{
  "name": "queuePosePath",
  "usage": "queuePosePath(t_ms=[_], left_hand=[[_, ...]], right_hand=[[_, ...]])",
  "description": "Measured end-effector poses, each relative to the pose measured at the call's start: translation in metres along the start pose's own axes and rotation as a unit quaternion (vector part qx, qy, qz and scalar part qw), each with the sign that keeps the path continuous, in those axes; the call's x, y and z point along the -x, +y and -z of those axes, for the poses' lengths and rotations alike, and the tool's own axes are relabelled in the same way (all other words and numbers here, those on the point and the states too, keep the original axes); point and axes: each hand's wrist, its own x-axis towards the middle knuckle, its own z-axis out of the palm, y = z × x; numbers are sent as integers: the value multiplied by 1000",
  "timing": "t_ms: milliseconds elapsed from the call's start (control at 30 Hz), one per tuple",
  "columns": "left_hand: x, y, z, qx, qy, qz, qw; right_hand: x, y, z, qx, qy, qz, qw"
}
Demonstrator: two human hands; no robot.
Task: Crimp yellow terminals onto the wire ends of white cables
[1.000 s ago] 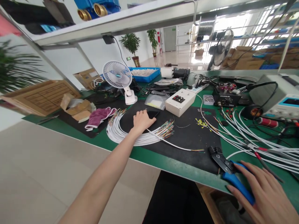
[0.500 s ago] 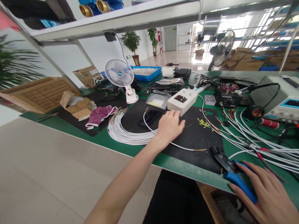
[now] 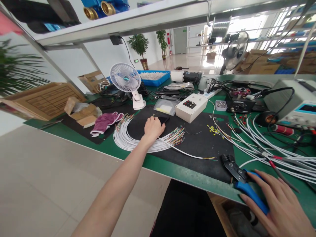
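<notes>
Left hand (image 3: 153,127) sits on the wires (image 3: 125,140) by the phone (image 3: 163,119), fingers curled, grip unclear; right hand (image 3: 278,204) lies on the crimper (image 3: 238,176), fingers spread flat.

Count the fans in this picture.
2. A small white desk fan sits on the green bench behind the cable bundle; a black pedestal fan stands beyond the bench, upper right. Others may be hidden.
</notes>
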Motion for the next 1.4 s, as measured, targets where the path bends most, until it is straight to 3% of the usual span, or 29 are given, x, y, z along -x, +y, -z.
queuePosePath(t_ms=[267,500,600,700,800,933,1067,1400], left_hand=[[-5,-3,-15,-13,0,64,998],[3,2,0,9,15,20,1000],[21,28,12,31,40,-54,997],[46,75,19,65,36,-176,982],[65,129,16,90,9,-300,950],[74,175,3,86,-9,-363,928],[70,189,-3,70,-20,-376,924],[52,197,-11,106,-59,-351,928]], right_hand=[[0,-1,0,0,-3,-5,1000],[2,1,-3,3,0,-3,1000],[3,2,-4,3,-2,0,1000],[1,1,-3,3,2,-8,1000],[0,-1,-1,0,3,-13,1000],[-1,-4,2,-9,4,-26,1000],[-2,-6,3,-11,7,-28,1000],[-10,-17,12,-12,-13,-62,998]])
